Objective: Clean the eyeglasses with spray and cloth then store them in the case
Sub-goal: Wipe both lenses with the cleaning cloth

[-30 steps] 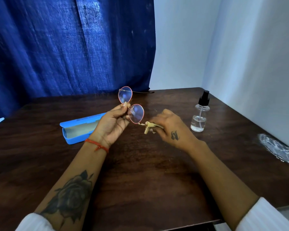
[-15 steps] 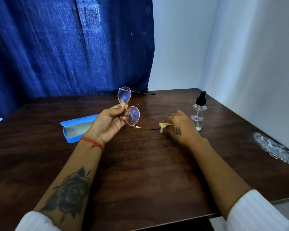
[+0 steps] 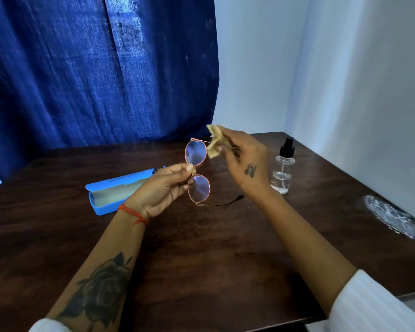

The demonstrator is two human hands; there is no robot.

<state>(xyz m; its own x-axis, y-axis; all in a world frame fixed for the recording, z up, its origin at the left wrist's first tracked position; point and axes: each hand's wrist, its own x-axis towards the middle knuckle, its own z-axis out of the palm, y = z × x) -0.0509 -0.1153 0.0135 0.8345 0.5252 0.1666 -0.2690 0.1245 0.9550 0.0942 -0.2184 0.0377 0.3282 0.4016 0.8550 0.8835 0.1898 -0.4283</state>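
Dark wood table (image 3: 201, 248): eyeglasses (image 3: 197, 171), light, fragile, left hand (image 3: 163, 190) pinching bridge; right hand (image 3: 244, 161) gripping soft cloth (image 3: 213, 142); best held by frame.

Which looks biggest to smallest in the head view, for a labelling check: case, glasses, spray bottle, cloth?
1. Case
2. Glasses and spray bottle: alike in extent, unranked; the glasses are held up nearer the camera
3. Cloth, bunched and partly hidden

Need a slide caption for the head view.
Left hand holds eyeglasses by the bridge; right hand brings cloth to upper lens.
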